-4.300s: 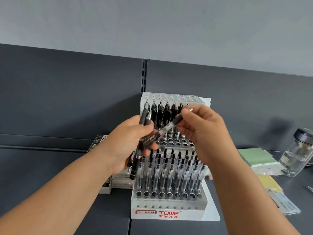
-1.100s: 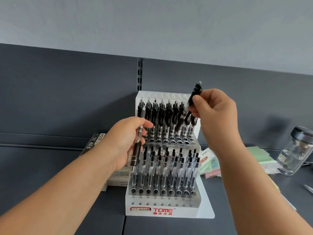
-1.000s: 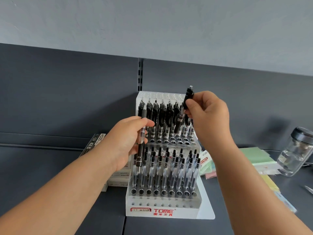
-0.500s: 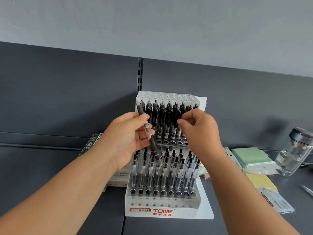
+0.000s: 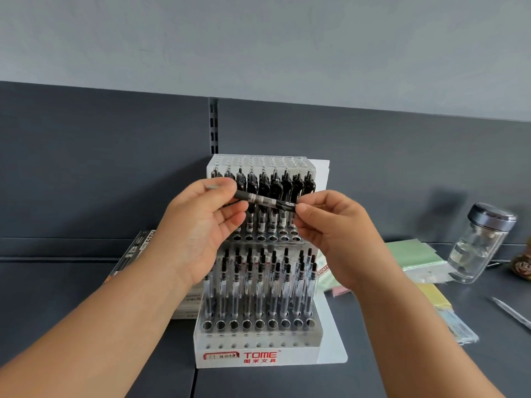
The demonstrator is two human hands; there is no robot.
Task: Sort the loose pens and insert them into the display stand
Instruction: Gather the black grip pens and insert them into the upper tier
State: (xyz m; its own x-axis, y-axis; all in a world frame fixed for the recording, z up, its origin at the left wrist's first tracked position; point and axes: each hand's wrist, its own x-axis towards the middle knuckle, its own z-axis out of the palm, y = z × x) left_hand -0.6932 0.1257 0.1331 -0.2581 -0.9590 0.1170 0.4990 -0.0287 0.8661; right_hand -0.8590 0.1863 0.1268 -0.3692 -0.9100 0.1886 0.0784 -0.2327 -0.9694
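The person is holding one black pen crosswise in front of the display stand, level with its upper filled tier and not yet over any socket. The left hand is pinching the pen's grip end between thumb and curled fingertips, with the palm turned back towards the person. The right hand is pinching what looks like the clip end between thumb and forefinger, and its other fingers are curling loosely behind. The stand is sitting upright on the dark surface. Its upper filled tier is appearing close to full of black clip-topped pens, with open sockets along its front edge. The lower tier is carrying several rows of clear-barrelled pens. The front row of sockets is standing vacant, as is the topmost block of holes. In my judgement the work is well advanced but not closed out: this pen is being readied for insertion, and vacant sockets are waiting. Pen boxes are lying left of the stand, and whether they are holding further stock cannot be told. A glass jar and sticky-note pads are lying to the right.
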